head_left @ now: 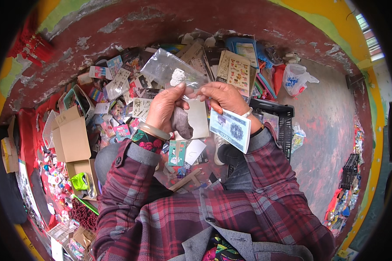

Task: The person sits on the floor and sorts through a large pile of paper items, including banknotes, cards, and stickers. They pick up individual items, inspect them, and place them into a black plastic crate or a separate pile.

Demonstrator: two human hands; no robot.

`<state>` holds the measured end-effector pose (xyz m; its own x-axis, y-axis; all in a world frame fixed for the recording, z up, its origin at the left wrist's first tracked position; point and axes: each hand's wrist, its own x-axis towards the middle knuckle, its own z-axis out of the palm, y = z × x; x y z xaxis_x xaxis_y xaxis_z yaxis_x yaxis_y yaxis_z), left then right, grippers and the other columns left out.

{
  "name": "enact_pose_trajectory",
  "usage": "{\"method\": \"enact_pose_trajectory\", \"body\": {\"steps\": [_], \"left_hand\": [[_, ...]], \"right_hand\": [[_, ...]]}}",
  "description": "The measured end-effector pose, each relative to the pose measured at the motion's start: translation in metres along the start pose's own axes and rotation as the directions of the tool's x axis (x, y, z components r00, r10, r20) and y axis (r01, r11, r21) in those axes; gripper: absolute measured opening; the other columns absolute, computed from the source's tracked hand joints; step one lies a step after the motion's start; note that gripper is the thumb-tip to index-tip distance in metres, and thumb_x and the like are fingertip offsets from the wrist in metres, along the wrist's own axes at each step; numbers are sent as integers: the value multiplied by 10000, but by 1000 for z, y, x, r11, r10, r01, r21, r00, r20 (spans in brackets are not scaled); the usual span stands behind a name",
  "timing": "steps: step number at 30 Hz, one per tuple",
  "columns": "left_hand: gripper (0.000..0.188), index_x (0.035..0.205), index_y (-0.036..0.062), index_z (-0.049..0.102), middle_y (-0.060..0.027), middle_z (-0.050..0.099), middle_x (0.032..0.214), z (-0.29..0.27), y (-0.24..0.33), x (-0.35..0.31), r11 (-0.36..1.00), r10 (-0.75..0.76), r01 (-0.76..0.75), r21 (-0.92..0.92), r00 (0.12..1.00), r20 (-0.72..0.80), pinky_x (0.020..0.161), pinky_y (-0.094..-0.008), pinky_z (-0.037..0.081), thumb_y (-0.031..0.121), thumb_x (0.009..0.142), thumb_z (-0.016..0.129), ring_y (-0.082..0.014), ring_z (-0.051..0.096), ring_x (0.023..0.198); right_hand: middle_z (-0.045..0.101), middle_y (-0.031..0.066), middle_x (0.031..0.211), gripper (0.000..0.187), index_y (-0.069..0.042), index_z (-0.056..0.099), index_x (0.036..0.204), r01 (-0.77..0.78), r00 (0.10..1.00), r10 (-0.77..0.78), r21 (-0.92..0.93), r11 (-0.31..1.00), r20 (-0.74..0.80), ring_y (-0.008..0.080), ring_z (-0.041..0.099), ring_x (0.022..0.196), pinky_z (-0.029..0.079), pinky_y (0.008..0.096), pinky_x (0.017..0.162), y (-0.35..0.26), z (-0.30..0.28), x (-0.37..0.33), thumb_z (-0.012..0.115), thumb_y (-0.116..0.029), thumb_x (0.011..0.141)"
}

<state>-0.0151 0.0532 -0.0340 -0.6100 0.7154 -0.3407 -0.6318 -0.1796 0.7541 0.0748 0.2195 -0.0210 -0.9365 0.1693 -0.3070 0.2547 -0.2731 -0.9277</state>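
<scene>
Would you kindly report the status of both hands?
Left hand and right hand gripping clear bag. Blue-patterned papers at right hand. Floor clutter below.

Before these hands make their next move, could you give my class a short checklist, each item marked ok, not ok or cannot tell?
1. Left hand gripping the clear plastic bag: ok, it pinches the near edge.
2. Right hand at the same bag: ok, it pinches that edge too.
3. Bag's mouth open: cannot tell, the hands cover much of the edge.
4. Blue paper stack held firmly: cannot tell, it sits under the right hand, its grip hidden.
5. Things below sorted: not ok, a green card and a white sheet lie among jumbled pieces.
</scene>
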Motion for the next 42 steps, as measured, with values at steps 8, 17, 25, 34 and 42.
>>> {"method": "enact_pose_trajectory", "body": {"steps": [8,17,25,34,42], "left_hand": [[184,928,9,602,-62,628,818,2,-1,-4,998,-66,65,24,997,38,565,-206,456,186,883,580,-95,532,599],[254,1028,-12,585,-55,616,834,5,-6,-1,968,-11,-29,248,987,160,594,-212,435,99,807,642,-98,532,676],[438,1188,-20,445,-99,604,920,9,-15,0,985,121,-123,125,992,19,605,-249,478,64,801,633,-141,559,679],[479,1245,15,359,-75,599,921,7,-26,7,962,203,-203,180,979,15,716,-243,461,19,819,578,-134,572,804],[644,1374,-29,171,-66,573,792,12,-35,8,904,415,-385,188,895,-162,639,-209,458,38,855,546,-94,547,693]], "right_hand": [[564,11,622,247,-6,631,836,-40,999,34,-176,984,-36,38,399,394,268,195,357,4,2,2,678,-246,800],[548,13,557,325,-14,636,693,-4,994,-17,-199,980,-107,52,404,374,284,212,345,12,2,5,675,-316,805],[546,26,522,341,-5,643,665,-40,990,-1,-284,958,-143,64,414,366,303,222,345,16,3,8,642,-311,814],[526,18,493,466,4,637,643,30,983,-87,-320,947,-162,74,421,357,321,229,348,17,9,7,595,-415,844],[559,29,536,488,-2,655,722,-5,998,-7,-219,976,-55,58,423,369,322,204,365,17,26,2,551,-454,872]]}}
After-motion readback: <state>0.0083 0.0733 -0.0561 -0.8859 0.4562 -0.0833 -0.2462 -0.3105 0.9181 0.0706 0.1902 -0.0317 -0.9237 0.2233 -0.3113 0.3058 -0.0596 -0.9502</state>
